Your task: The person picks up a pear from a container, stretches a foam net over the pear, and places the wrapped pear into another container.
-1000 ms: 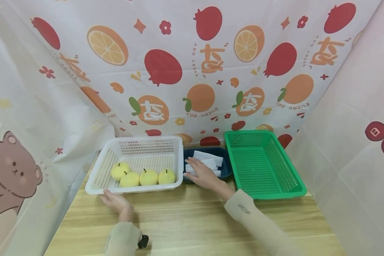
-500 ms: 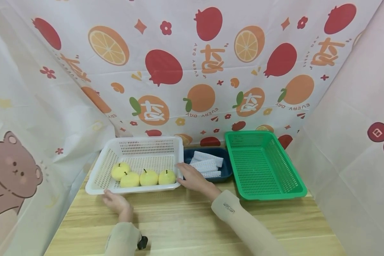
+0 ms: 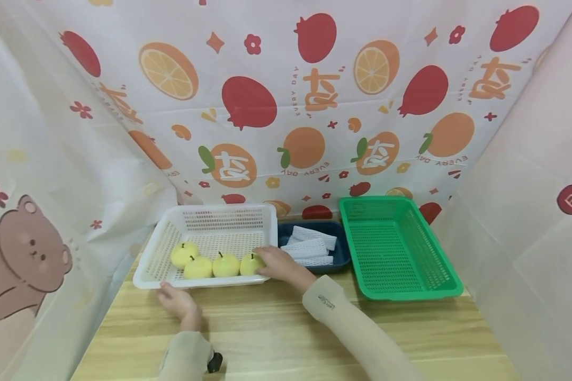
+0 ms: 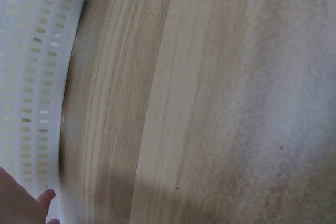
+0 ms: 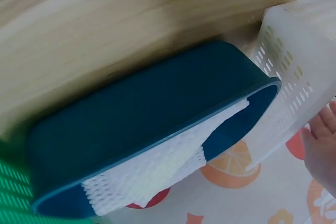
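In the head view a white basket (image 3: 205, 284) holds several yellow pears with dark stems. My right hand (image 3: 280, 265) reaches over the basket's right rim. Its fingers and thumb are spread at the right side of the rightmost pear (image 3: 248, 265), overlapping it in this view. In the right wrist view this hand (image 5: 323, 148) shows beside the basket wall, its fingers extended; the pear is hidden there. My left hand (image 3: 178, 302) is at the basket's front left, fingertips right at the rim. The left wrist view shows that hand (image 4: 23, 200) against the perforated wall, thumb extended.
A dark blue tray (image 3: 341, 259) with several white foam net sleeves (image 3: 310, 247) stands right of the white basket. Beyond it, a green basket (image 3: 412, 295) sits at the right. All are on a wooden table (image 3: 267, 328), before a fruit-print curtain (image 3: 276, 69).
My right hand has moved left from over the blue tray, across the white basket's right rim, to the rightmost pear. The left hand stays at the front rim. The head view has shifted slightly.
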A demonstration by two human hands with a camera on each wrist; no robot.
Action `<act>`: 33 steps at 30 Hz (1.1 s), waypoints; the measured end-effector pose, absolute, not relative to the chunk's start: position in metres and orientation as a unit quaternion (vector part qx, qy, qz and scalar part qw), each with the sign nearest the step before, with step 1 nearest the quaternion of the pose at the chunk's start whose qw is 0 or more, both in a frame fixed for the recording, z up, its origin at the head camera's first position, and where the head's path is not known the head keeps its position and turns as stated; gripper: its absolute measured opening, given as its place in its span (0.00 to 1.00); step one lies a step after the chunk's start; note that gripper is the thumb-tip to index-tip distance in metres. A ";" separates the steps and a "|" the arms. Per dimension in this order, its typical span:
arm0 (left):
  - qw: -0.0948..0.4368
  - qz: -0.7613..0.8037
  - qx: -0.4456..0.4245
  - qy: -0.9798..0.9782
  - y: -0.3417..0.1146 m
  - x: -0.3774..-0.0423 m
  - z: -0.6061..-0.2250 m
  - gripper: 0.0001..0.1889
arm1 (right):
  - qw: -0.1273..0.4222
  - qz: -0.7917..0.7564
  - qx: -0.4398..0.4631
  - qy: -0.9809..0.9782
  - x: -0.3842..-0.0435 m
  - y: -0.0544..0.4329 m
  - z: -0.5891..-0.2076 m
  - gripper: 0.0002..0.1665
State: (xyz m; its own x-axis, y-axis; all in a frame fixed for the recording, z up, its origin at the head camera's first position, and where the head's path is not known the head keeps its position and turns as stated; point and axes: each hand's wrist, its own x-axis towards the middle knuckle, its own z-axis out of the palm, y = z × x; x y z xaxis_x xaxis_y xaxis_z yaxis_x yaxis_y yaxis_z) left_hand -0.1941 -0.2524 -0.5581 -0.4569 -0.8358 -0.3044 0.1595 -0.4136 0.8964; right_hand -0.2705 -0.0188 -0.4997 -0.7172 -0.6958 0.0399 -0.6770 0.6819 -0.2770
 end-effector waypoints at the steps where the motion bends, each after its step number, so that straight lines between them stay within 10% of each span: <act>1: 0.336 -0.738 0.400 -0.427 -0.252 -0.194 -0.558 0.27 | 0.042 -0.141 -0.371 0.917 -0.271 -0.021 -0.499 0.35; 33: 0.336 -0.736 0.396 -0.434 -0.253 -0.191 -0.561 0.30 | 0.104 0.024 -0.316 0.943 -0.287 -0.055 -0.507 0.48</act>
